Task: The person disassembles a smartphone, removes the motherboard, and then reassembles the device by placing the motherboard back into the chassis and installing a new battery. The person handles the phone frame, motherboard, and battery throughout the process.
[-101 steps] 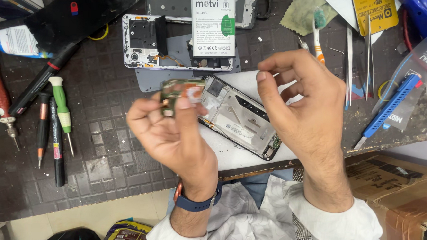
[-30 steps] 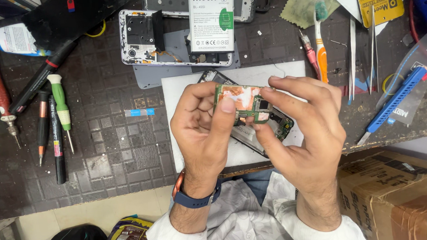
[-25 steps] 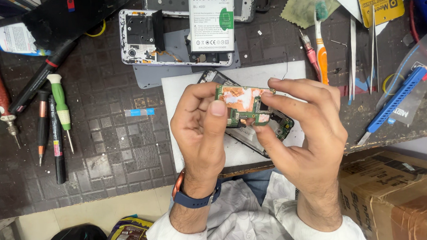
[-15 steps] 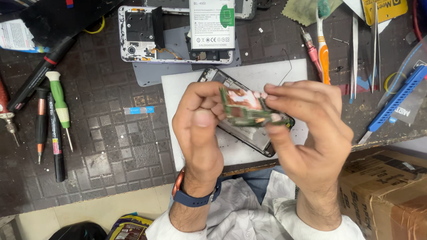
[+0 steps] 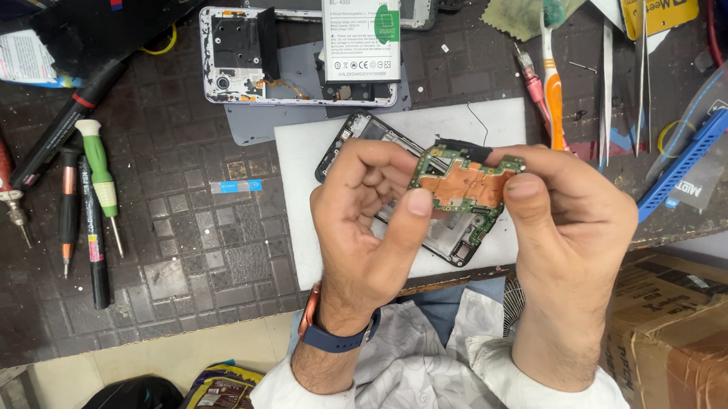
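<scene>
Circuit board: green, copper-shielded, pinched between your left hand and right hand. Beneath: phone frame, white mat, dark tiled bench.

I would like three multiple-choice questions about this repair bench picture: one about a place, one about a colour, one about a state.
1. Where is the opened phone frame?
A. on the white mat, under the hands
B. on the cardboard box
C. among the screwdrivers

2. What colour is the handle of the toothbrush?
A. green
B. orange
C. black

3. How is the circuit board being kept?
A. lying flat on the mat
B. pinched between both hands above the mat
C. fitted inside the frame

Answers:
1 A: the frame lies on the white mat, partly hidden by the hands.
2 B: the handle is orange, with teal bristles.
3 B: fingers of the left hand and right hand grip its two ends.
</scene>
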